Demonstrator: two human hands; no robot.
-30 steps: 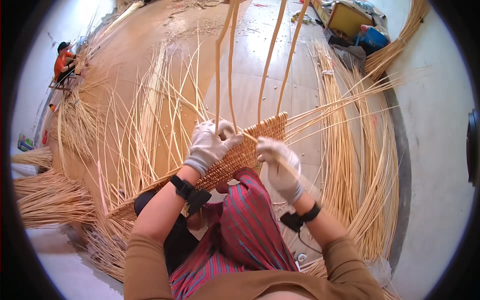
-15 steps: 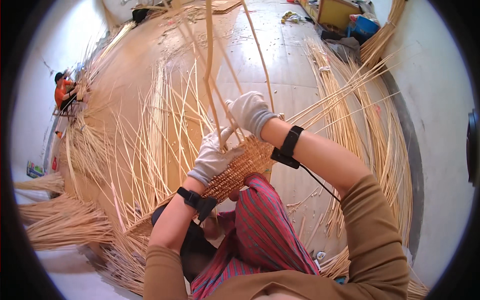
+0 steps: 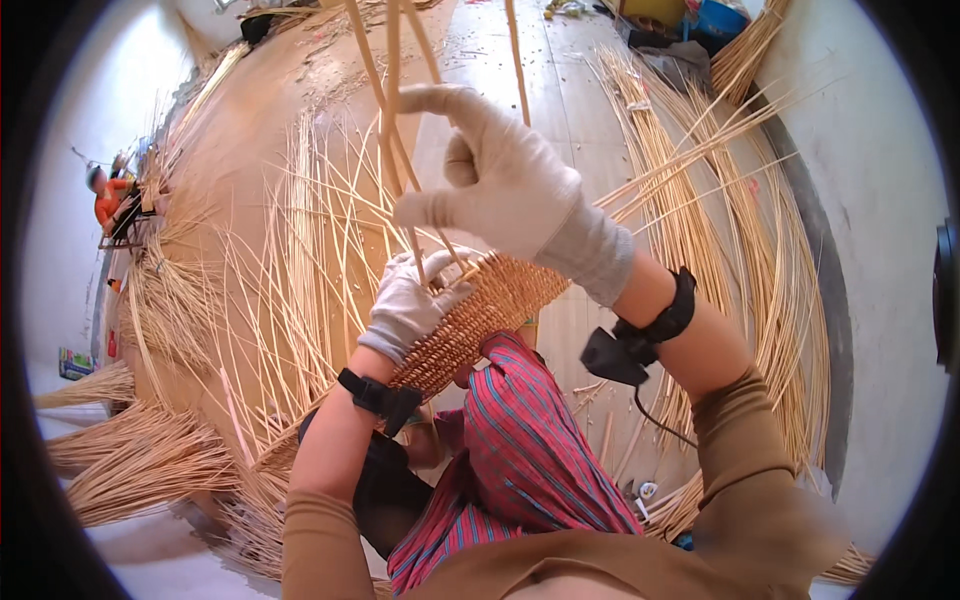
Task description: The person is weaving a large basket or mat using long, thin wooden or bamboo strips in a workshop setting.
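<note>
A woven wicker panel (image 3: 475, 330) slants over my knees, and several canes (image 3: 365, 50) stand up from its far edge. My left hand (image 3: 405, 300), in a pale work glove, is closed on that edge, fingers round the foot of the upright canes. Raised above it is my gloved right hand (image 3: 520, 185), nearer the camera. Its forefinger and thumb are spread wide, with the fingertips beside the upright canes; whether they touch them I cannot tell. The other fingers of this hand are curled.
Loose canes (image 3: 310, 200) fan out beyond the panel. Long cane bundles (image 3: 680, 200) lie on the right, and more bundles (image 3: 160, 450) at lower left. A person in orange (image 3: 115, 205) sits at far left. A blue tub (image 3: 720, 18) stands at far right.
My right hand has left the panel's edge, risen toward the camera and spread its forefinger and thumb. My left hand keeps its grip on the edge. The view has shifted slightly.
</note>
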